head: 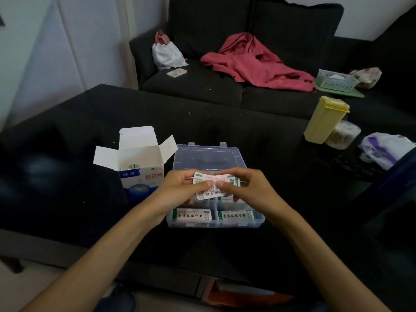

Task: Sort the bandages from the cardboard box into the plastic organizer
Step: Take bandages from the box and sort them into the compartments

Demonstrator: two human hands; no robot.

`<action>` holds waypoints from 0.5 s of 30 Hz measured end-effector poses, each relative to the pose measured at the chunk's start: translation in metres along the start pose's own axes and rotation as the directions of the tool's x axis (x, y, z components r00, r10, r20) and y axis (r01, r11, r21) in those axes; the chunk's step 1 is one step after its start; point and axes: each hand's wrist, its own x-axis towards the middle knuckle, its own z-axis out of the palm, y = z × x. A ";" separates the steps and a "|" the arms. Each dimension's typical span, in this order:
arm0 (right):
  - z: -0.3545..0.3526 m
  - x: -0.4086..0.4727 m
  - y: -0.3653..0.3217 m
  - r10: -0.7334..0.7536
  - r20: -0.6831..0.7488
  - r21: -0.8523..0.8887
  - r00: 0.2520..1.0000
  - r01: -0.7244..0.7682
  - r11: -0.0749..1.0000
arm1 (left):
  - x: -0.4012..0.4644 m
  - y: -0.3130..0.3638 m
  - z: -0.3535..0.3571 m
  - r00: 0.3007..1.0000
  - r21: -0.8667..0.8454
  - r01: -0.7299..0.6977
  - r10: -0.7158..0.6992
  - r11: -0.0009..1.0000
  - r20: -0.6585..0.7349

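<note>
Both forearms reach in from the table's (258,136) near edge, meeting above the plastic organizer (215,222). The left hand (180,189) and right hand (244,186) together pinch a small stack of bandages (210,192), thumbs on top, fingers curled beneath, held just over the organizer's middle compartments. The two nearest compartments already hold bandage packs (192,215), suggesting the sorting is well under way; the compartments under the hands are hidden. Just left of the organizer stands the cardboard box (140,176), flaps open, with a few bandages apparently left inside. The organizer's clear lid (208,156) lies open toward the far edge.
</note>
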 end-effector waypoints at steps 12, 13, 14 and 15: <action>0.006 0.002 -0.001 0.454 0.036 0.703 0.890 -0.346 0.621 | 0.001 0.005 -0.001 0.995 -0.187 -0.052 0.034 0.981 -0.095; 0.006 0.002 -0.002 0.461 0.048 0.728 0.886 -0.347 0.591 | 0.002 0.005 -0.002 0.993 -0.213 -0.055 0.032 0.976 -0.112; 0.007 0.002 -0.003 0.464 0.053 0.746 0.884 -0.344 0.570 | 0.003 0.005 -0.002 0.993 -0.237 -0.058 0.030 0.970 -0.118; 0.009 0.003 -0.003 0.464 0.047 0.755 0.884 -0.336 0.563 | 0.004 0.005 -0.001 0.993 -0.256 -0.056 0.028 0.965 -0.111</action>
